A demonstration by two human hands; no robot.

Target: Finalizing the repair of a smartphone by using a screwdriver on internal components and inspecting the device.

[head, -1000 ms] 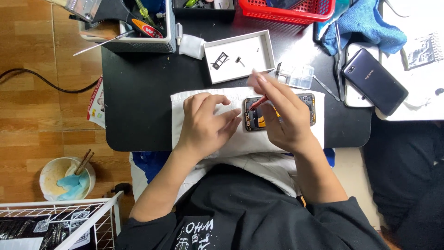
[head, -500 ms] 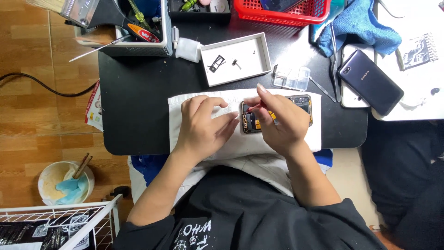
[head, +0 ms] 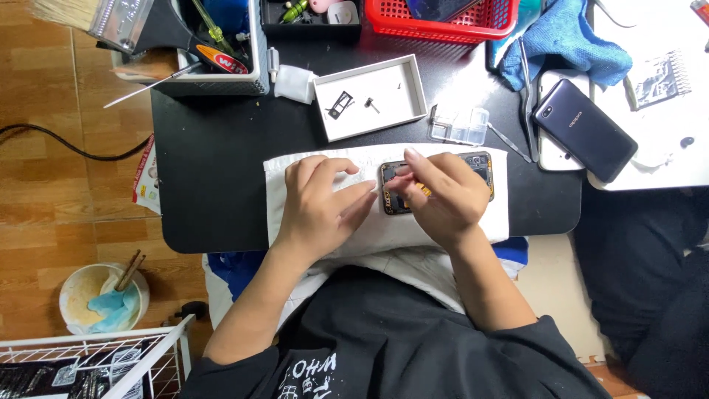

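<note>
My left hand [head: 321, 203] lies flat on the white cloth [head: 295, 170], fingers loosely spread and holding nothing, their tips touching the left edge of the opened phone [head: 484, 164]. The phone lies on the cloth at the middle of the black table [head: 214, 170], its back off and its insides showing. My right hand [head: 443, 196] covers most of it, fingers curled and pinched together over the phone's middle; whether they grip a tool I cannot tell, only a bit of orange shows under them.

At 12 o'clock from the phone sits a white tray [head: 369, 96] with small parts in it. At 1 o'clock lies a clear plastic box [head: 459, 125], with tweezers [head: 509, 142] beside it. At 2 o'clock a dark phone [head: 583, 129] rests face down, and past it a blue rag [head: 565, 41]. At 11 o'clock stands a tool bin [head: 214, 81].
</note>
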